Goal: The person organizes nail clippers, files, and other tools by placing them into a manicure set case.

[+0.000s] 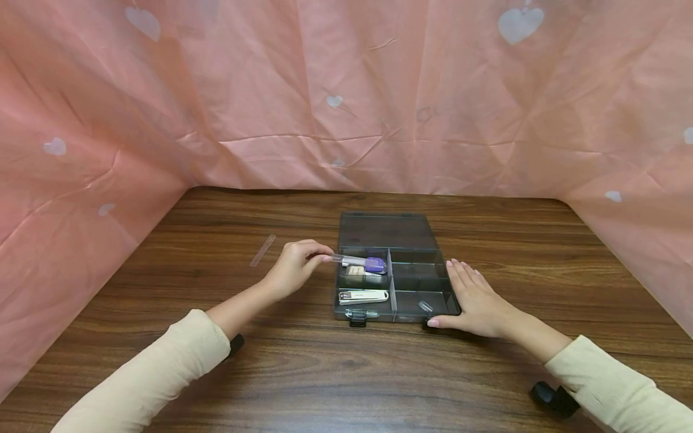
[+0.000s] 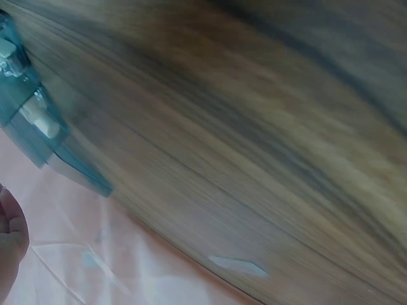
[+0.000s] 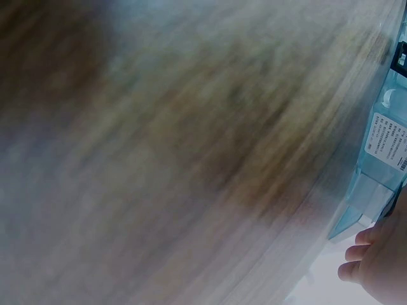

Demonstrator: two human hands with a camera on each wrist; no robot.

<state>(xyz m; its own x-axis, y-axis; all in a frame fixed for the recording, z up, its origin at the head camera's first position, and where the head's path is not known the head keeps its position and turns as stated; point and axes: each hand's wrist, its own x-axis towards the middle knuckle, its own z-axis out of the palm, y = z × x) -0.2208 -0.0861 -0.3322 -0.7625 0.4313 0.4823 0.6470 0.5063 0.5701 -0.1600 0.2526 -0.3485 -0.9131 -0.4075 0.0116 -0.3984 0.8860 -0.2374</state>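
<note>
A dark see-through compartment box (image 1: 391, 282) lies on the table with its lid (image 1: 385, 231) tipped back. Between thumb and fingers, my left hand (image 1: 296, 264) pinches the end of a clear plastic strip (image 1: 337, 258) over the box's upper left compartment. That compartment holds a purple-ended bottle (image 1: 375, 264) and a pale ridged piece (image 1: 355, 272). In front of them sits a nail clipper (image 1: 363, 296). My right hand (image 1: 479, 300) rests against the box's right side, fingers extended and thumb at the front corner. In the right wrist view, its fingers touch the box edge.
Left of the box, another clear strip (image 1: 262, 251) lies on the wooden table (image 1: 303, 367). A small clear piece (image 1: 425, 307) is in the lower right compartment. Pink cloth (image 1: 346, 150) with hearts hangs behind and at both sides. A printed label (image 3: 388, 141) shows on the box.
</note>
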